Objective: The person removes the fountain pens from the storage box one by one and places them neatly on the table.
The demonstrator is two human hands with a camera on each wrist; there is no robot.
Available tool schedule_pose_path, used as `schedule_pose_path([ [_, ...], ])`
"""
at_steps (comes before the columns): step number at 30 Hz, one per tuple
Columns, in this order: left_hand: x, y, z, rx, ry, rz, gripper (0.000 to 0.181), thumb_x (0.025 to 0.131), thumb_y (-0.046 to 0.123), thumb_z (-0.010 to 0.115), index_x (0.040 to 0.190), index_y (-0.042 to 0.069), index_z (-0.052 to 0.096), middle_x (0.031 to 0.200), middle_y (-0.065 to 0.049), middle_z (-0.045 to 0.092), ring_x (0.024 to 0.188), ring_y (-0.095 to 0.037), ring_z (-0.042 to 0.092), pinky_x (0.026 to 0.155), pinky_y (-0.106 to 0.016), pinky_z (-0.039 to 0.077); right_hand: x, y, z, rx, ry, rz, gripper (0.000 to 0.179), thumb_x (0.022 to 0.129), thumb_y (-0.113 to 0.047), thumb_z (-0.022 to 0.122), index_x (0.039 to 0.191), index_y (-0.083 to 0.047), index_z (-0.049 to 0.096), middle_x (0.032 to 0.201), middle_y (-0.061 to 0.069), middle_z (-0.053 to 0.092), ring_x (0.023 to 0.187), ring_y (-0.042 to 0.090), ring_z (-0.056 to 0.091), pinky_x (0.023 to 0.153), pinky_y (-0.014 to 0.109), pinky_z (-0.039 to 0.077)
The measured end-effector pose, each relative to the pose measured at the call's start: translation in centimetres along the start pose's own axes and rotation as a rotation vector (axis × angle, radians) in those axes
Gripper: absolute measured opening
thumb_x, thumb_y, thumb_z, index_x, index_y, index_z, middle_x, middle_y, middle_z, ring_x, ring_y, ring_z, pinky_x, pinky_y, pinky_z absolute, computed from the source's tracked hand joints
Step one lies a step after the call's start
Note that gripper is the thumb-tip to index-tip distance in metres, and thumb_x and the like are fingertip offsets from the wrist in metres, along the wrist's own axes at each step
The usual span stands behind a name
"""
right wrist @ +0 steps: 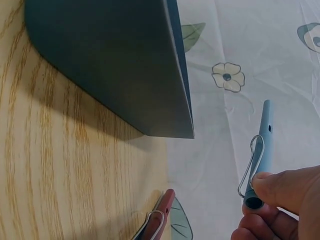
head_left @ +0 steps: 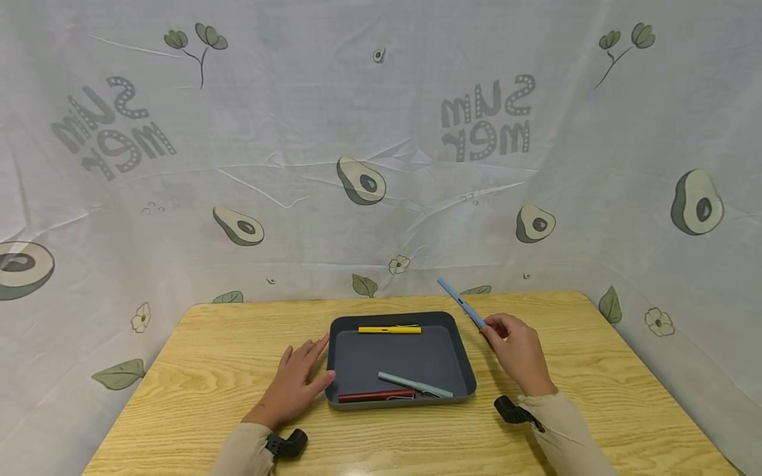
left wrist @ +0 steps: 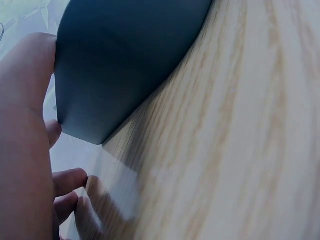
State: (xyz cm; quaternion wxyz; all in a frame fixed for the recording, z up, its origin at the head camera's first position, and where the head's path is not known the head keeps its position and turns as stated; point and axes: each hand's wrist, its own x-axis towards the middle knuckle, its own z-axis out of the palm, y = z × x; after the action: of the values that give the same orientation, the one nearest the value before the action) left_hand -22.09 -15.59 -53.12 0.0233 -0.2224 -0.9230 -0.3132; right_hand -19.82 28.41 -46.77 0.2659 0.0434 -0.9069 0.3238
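My right hand (head_left: 519,350) pinches a light blue pen (head_left: 461,302) by its clip end, holding it aslant above the table, right of the tray. In the right wrist view the pen (right wrist: 266,130) shows a wire clip and a round dark end beside the thumb. My left hand (head_left: 294,383) has its fingers spread, with thumb and forefinger touching the left side of a dark grey tray (head_left: 330,360). Inside the tray, a yellow pen (head_left: 389,330) lies along the far side. A red pen (head_left: 372,396) and a pale green pen (head_left: 413,383) lie near the front.
A pinkish-red pen (right wrist: 162,215) with a wire clip lies on the wooden table (head_left: 238,344), seen in the right wrist view; the head view does not show it clearly. Behind the table hangs a white printed cloth (head_left: 333,238).
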Motion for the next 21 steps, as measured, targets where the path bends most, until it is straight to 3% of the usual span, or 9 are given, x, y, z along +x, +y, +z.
schedule_pose_path([
  [21, 0.27, 0.05, -0.04, -0.016, 0.009, 0.003, 0.074, 0.103, 0.052, 0.057, 0.166, 0.027, 0.027, 0.165, -0.010, 0.037, 0.154, -0.038, 0.027, 0.125, -0.063, 0.000, 0.85, 0.04, -0.17, 0.005, -0.008, -0.017, 0.011, 0.094, -0.003, 0.076, 0.105, -0.002, 0.075, 0.087, 0.004, 0.072, 0.077, 0.019, 0.065, 0.064, 0.028, 0.053],
])
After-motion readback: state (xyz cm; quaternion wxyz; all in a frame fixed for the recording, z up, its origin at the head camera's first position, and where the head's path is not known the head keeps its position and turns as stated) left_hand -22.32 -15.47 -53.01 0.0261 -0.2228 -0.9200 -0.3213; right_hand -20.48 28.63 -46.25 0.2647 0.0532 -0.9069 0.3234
